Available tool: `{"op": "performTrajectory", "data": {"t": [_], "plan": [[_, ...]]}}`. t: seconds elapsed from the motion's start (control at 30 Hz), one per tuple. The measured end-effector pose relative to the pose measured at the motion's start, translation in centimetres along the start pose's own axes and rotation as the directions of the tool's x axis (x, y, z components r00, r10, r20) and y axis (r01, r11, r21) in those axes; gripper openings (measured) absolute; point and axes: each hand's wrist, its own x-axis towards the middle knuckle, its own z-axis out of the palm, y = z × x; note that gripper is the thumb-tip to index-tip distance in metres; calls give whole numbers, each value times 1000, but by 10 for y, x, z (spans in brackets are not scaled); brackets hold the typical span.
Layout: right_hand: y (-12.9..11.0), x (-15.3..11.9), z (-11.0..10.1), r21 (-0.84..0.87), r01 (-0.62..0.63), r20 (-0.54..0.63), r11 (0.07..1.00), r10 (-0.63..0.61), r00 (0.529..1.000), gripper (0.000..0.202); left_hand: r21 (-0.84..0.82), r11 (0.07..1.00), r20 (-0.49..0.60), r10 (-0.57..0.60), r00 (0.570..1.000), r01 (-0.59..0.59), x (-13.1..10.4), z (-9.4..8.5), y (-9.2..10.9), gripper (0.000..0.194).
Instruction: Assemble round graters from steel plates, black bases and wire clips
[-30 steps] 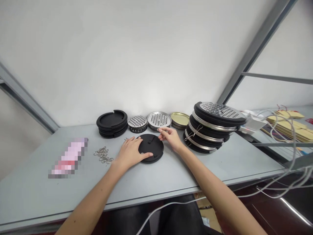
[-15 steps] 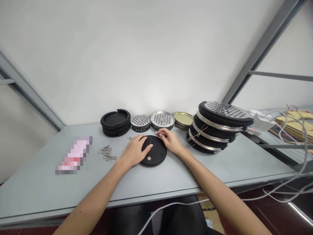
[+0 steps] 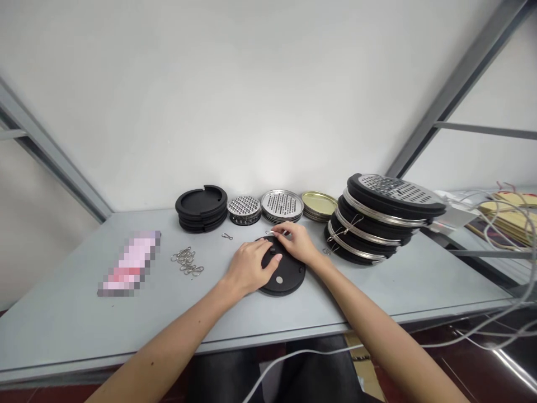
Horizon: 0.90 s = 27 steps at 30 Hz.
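My left hand (image 3: 251, 266) grips the left side of a black round disc (image 3: 289, 279), its thumb lying across the top and its fingers at the far edge. The disc lies on the table and bears a pale round spot and a small black tab. At the disc's far edge, my right hand (image 3: 297, 245) pinches a small metal snap hook (image 3: 269, 232) between thumb and fingers. Whether the hook is attached to the disc cannot be made out. A single snap hook (image 3: 227, 236) lies beyond my left hand, and a loose pile of hooks (image 3: 187, 261) is farther left.
Along the wall stand stacked black rings (image 3: 201, 208), spiked metal grater discs (image 3: 244, 208), slotted metal discs (image 3: 282, 206) and gold lids (image 3: 319, 205). A tall leaning stack of assembled graters (image 3: 377, 221) is at right. White cables (image 3: 529, 268) hang by the table's right edge.
The black disc has shifted right and slightly nearer me, together with my left hand. The single hook beyond that hand now shows fully. My right hand keeps its pinch at the disc's far edge.
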Motion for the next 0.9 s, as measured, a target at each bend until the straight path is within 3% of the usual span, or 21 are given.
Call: {"op": "performTrajectory", "data": {"t": [0.17, 0.4, 0.57, 0.9], "plan": [[0, -1, 1, 10, -1, 17, 1000, 1, 1000, 17, -26, 998, -84, -67, 994, 65, 4, 4, -12, 34], [-5, -1, -2, 0, -5, 48, 1000, 5, 999, 19, -203, 973, 46, -105, 993, 112, 8, 3, -20, 48], [-4, -2, -2, -21, -65, 103, 998, 66, 992, 19, -147, 986, 69, -66, 995, 76, 9, 1, -19, 43], [-1, -3, -5, -186, 167, 118, 968, -147, 982, 21, -100, 991, 90, -84, 992, 93, 8, 2, -21, 47]]}}
